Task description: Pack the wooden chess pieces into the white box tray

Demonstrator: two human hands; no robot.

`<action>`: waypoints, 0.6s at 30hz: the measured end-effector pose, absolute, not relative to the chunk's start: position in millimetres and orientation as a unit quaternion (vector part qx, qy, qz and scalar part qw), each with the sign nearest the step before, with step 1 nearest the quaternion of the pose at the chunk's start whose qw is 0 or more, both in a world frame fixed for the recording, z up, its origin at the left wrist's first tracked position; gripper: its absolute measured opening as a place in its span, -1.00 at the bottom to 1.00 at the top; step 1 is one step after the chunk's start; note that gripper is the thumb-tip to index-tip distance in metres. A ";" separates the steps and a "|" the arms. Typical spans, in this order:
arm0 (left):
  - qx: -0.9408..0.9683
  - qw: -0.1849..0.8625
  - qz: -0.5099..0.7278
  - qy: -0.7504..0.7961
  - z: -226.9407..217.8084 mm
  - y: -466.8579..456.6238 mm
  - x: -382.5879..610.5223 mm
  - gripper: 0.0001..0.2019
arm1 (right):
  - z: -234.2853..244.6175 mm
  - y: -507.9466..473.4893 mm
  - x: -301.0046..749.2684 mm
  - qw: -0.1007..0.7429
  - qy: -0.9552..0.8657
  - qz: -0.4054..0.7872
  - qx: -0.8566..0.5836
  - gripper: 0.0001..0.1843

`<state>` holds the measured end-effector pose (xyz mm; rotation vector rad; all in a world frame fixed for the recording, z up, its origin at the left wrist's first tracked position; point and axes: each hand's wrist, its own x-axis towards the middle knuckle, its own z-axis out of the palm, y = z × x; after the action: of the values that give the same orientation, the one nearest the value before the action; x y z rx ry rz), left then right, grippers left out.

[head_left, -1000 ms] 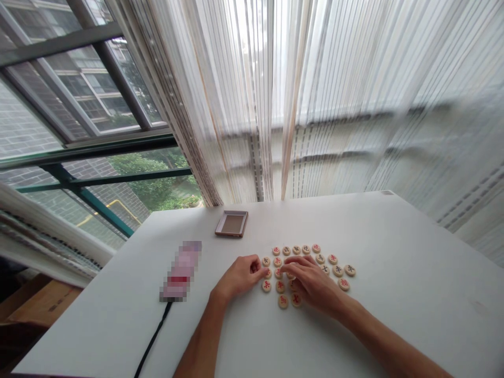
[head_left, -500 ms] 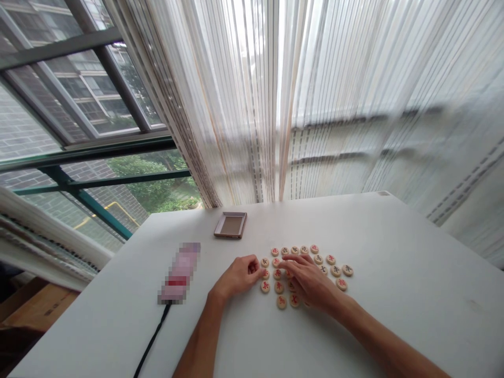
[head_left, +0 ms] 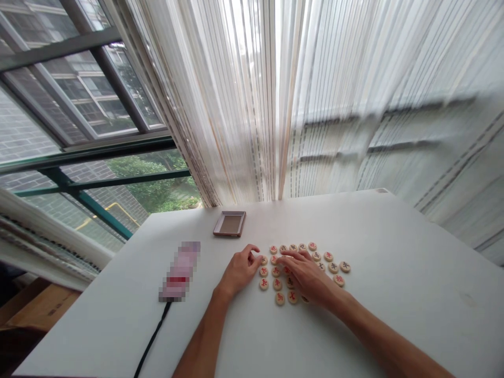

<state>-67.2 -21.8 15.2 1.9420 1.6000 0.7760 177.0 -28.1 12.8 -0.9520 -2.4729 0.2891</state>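
Round wooden Chinese chess pieces with red or black characters lie flat in loose rows on the white table. My left hand (head_left: 240, 270) is at the left edge of the group, thumb and index finger apart. Its thumb tip reaches a black-marked piece (head_left: 264, 261) at the end of a row. Over the middle of the group spreads my right hand (head_left: 305, 273), palm down, fingers extended. Its fingertips are at a red-marked piece (head_left: 274, 260), and the hand covers several others. A red-marked piece (head_left: 339, 280) lies to the right of that hand.
An open shallow square box (head_left: 230, 224) sits beyond the pieces, toward the back edge of the table (head_left: 394, 315). At left lies a blurred pink object (head_left: 181, 270) with a black cable (head_left: 153, 338). A striped curtain (head_left: 252, 131) hangs behind the table, and a cardboard box (head_left: 43, 304) stands at lower left.
My left hand has moved up along the left edge of the pieces, from the second row to the one above, its index finger lifting away from the thumb. My right hand stays nearly in place.
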 end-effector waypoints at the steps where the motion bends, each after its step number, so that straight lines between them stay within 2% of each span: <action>1: 0.713 0.250 0.284 0.590 14.2 -21.1 -67.1 -0.78 | 12.5 -27.8 177.1 0.239 -0.901 0.105 -0.347 -0.48; 13: 0.703 0.252 0.279 0.604 13.6 -20.8 -66.4 -0.73 | 12.1 -23.9 190.2 0.321 -0.865 0.096 -0.374 -0.40; 18: 0.711 0.346 0.261 0.554 14.5 -20.6 -79.1 -0.69 | 24.2 -31.5 189.8 0.325 -0.869 0.118 -0.353 -0.46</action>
<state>-79.1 -20.6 14.5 1.8443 1.4373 0.6769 189.8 -31.5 24.2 -0.9263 -2.2781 0.3093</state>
